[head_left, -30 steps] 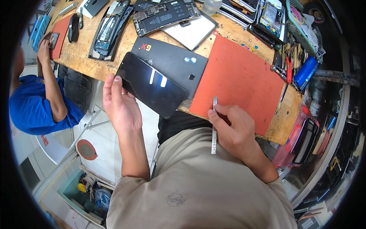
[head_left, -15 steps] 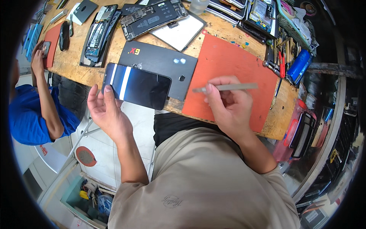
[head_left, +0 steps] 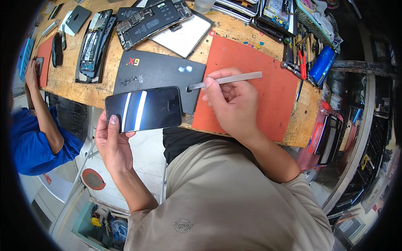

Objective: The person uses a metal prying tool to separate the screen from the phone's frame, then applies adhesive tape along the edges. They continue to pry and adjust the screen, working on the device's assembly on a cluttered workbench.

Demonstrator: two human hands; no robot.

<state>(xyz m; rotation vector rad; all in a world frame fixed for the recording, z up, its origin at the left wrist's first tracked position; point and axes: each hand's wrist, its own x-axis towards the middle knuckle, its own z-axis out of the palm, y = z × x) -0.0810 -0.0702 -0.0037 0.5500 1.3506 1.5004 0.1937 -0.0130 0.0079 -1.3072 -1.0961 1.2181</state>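
Note:
My left hand (head_left: 115, 144) grips a smartphone (head_left: 144, 109) by its left end, the thumb on the glass. The phone's dark, glossy screen faces up and shows bright white reflected bands. It is held over the near edge of a dark grey mat (head_left: 161, 69). Closed in a pinch, my right hand (head_left: 231, 102) holds a slim, flat grey tool (head_left: 243, 78), whose exact kind I cannot make out. The tool's narrow tip is at a small black spot (head_left: 188, 89) on the mat, just right of the phone.
An orange-red mat (head_left: 251, 54) lies under my right hand. Opened phones (head_left: 155, 23) and a white-faced panel (head_left: 184, 37) lie behind. Hand tools (head_left: 302, 62) and a blue cylinder (head_left: 322, 62) stand at right. Another person in blue (head_left: 46, 138) works at far left.
My right hand has moved left, bringing the tool's tip to the black spot. My left hand has closed more firmly around the phone, which has turned slightly. The whole view has shifted.

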